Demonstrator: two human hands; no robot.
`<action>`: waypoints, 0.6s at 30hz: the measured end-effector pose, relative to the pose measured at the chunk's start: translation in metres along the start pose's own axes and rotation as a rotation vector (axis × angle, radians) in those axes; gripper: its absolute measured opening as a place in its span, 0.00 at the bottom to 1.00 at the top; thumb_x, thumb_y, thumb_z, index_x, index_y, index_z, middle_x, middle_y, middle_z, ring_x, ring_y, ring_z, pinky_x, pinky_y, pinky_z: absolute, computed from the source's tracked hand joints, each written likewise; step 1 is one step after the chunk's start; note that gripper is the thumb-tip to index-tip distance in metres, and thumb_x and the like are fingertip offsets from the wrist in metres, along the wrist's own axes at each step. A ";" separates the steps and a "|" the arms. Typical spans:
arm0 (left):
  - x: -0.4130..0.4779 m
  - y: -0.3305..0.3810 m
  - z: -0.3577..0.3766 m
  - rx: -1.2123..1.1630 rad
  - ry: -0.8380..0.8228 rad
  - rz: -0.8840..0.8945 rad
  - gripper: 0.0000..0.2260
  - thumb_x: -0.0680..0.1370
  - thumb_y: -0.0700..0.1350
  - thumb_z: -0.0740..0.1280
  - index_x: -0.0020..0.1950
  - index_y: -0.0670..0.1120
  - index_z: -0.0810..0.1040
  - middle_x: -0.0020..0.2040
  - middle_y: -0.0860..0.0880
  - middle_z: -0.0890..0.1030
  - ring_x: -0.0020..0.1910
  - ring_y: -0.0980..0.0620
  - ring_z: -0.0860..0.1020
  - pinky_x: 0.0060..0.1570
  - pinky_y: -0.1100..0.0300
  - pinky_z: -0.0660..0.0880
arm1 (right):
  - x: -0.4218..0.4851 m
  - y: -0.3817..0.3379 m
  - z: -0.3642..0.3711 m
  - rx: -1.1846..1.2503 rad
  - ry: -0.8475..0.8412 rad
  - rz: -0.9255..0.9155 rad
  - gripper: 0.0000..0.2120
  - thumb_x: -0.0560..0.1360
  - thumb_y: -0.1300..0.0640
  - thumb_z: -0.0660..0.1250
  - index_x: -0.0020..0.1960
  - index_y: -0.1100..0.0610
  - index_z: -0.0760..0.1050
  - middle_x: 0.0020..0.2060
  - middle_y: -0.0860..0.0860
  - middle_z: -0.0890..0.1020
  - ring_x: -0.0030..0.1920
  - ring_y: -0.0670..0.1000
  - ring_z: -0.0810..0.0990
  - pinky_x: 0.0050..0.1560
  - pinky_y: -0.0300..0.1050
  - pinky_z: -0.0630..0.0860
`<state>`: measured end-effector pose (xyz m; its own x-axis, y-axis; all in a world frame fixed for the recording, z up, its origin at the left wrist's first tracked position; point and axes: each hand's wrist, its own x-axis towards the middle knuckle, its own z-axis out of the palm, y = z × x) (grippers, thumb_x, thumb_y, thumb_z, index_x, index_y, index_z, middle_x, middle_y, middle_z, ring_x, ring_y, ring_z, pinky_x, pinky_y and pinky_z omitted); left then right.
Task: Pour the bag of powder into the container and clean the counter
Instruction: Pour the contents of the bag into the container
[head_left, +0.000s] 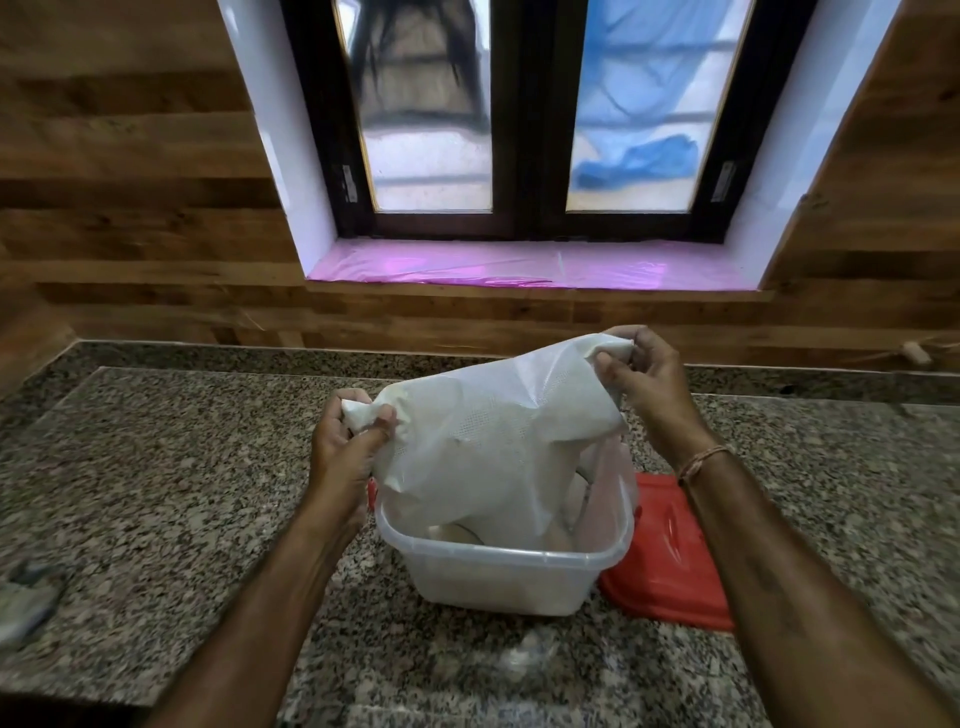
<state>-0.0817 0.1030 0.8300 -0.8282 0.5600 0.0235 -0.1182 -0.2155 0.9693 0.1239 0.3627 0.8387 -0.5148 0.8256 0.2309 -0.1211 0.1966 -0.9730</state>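
A white plastic bag of powder (493, 441) hangs upside down, its mouth down inside a clear plastic container (498, 577) on the granite counter (156, 493). My left hand (345, 447) grips the bag's left bottom corner. My right hand (644, 384) pinches the right bottom corner, held a little higher. White powder lies heaped inside the container under the bag. A faint dusting of spilled powder (524, 660) shows on the counter in front of the container.
A red lid (670, 561) lies flat on the counter to the right of the container, partly under my right forearm. A grey cloth (26, 603) sits at the left edge. A wooden wall and a window with a pink-covered sill (519, 265) stand behind.
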 end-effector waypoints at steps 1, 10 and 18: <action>0.000 0.001 0.000 0.004 0.001 0.003 0.11 0.79 0.35 0.70 0.54 0.47 0.71 0.44 0.49 0.80 0.36 0.58 0.81 0.30 0.59 0.79 | 0.000 -0.003 -0.003 -0.023 -0.018 -0.022 0.11 0.78 0.68 0.71 0.56 0.55 0.80 0.49 0.57 0.85 0.46 0.48 0.82 0.43 0.40 0.81; -0.005 0.009 0.002 0.025 0.005 0.057 0.10 0.79 0.38 0.71 0.44 0.52 0.74 0.43 0.52 0.80 0.39 0.56 0.79 0.36 0.58 0.79 | -0.001 -0.021 -0.008 -0.381 0.020 -0.125 0.05 0.74 0.59 0.75 0.44 0.50 0.84 0.42 0.49 0.86 0.42 0.48 0.83 0.38 0.44 0.79; -0.010 0.014 0.002 0.015 0.012 0.065 0.11 0.80 0.37 0.69 0.43 0.51 0.74 0.41 0.52 0.78 0.36 0.58 0.77 0.32 0.63 0.77 | -0.006 -0.021 -0.006 -0.592 0.124 -0.134 0.06 0.77 0.60 0.71 0.42 0.51 0.80 0.40 0.45 0.85 0.46 0.48 0.84 0.47 0.55 0.84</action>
<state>-0.0739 0.0963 0.8442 -0.8402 0.5357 0.0837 -0.0557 -0.2389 0.9695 0.1353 0.3565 0.8579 -0.4209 0.8218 0.3841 0.3316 0.5335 -0.7781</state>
